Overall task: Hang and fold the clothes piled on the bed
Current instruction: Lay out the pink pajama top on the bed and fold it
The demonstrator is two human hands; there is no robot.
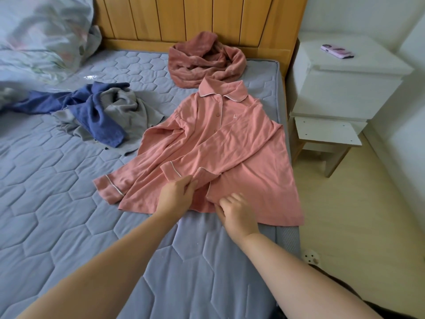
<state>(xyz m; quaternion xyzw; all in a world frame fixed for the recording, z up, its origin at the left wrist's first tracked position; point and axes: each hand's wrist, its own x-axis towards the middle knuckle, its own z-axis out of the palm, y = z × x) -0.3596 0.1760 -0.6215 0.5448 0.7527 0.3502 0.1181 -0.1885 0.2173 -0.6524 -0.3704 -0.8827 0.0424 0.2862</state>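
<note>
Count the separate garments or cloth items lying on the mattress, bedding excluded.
4: pink pajama shirt spread at the right edge, both hands on its hem; dusty-red piece by the headboard; blue item tangled over a grey one centre-left. More may hide underneath.

A salmon-pink button-front pyjama shirt (211,143) with thin white piping lies on a grey-blue mattress cover quilted in hexagons (57,203). Beyond the shirt's collar sits a dusty-rose plush garment (204,61); left of the shirt, a navy-blue towelling cloth (101,111) crosses a plain grey garment (138,111).
</note>
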